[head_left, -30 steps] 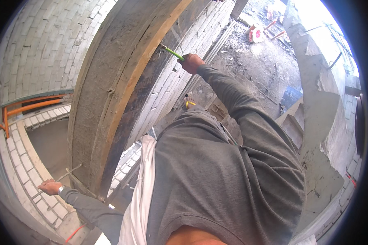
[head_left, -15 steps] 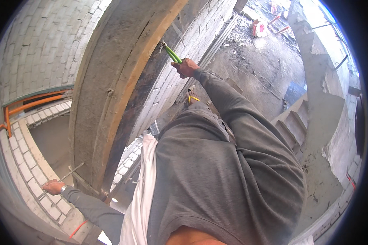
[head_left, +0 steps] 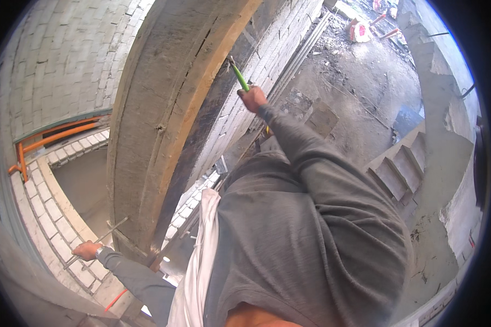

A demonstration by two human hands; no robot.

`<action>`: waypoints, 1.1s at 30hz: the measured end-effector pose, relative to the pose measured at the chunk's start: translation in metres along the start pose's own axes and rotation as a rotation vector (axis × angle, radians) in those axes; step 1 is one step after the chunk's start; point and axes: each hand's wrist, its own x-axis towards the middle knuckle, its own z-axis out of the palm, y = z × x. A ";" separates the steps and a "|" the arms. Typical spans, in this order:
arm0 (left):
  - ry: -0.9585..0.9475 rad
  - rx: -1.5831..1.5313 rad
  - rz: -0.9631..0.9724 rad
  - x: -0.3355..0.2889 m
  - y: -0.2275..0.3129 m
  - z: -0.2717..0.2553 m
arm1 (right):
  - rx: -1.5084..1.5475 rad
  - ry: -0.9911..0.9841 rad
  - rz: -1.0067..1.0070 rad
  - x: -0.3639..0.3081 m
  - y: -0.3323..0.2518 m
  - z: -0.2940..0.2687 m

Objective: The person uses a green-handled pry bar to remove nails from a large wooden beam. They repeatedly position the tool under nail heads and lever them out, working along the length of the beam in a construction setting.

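Observation:
My right hand [head_left: 253, 98] is wrapped round the green handles of a pair of pincers [head_left: 238, 76]. Their dark jaws meet the side board of a long concrete beam with wooden formwork [head_left: 193, 82], close to its timber edge; what they bite on is too small to make out. Lower left, my left hand [head_left: 86, 250] is closed round a thin metal rod [head_left: 113, 229], which sticks out on both sides of the fist. That hand is above a white brick ledge [head_left: 52, 210], near the beam's lower end.
A white block wall [head_left: 223, 120] runs beneath the beam. Orange pipes [head_left: 60, 136] line the far left. Concrete steps [head_left: 395, 171] and a rough concrete edge [head_left: 442, 120] are on the right. Long pipes [head_left: 305, 49] and a red-and-white sack [head_left: 360, 31] lie on the dirty floor below.
The view has shifted, so the scene sits further right. The pincers' two green handles, apart before, now look pressed together. My left hand still grips the rod.

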 end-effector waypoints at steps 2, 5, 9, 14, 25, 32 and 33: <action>0.061 0.149 0.018 0.000 -0.001 0.004 | 0.130 0.149 -0.054 0.001 0.008 0.031; -0.028 -1.000 -0.280 0.000 0.002 0.005 | 0.133 0.084 -0.075 0.001 0.022 0.046; -0.177 -2.057 -0.635 0.006 0.003 0.001 | -0.712 -0.154 -0.439 0.019 0.010 -0.041; -0.166 -2.035 -0.618 0.007 0.001 -0.001 | -0.803 0.031 -0.277 0.034 -0.040 -0.143; -0.144 -2.151 -0.639 0.005 0.002 0.003 | -0.257 -0.223 -0.185 -0.005 0.008 -0.033; -0.199 -2.257 -0.705 0.001 0.007 -0.015 | -1.348 -0.094 -0.861 0.044 0.031 -0.087; -0.205 -2.232 -0.732 -0.001 0.007 -0.019 | -1.421 0.018 -0.845 0.035 0.030 -0.071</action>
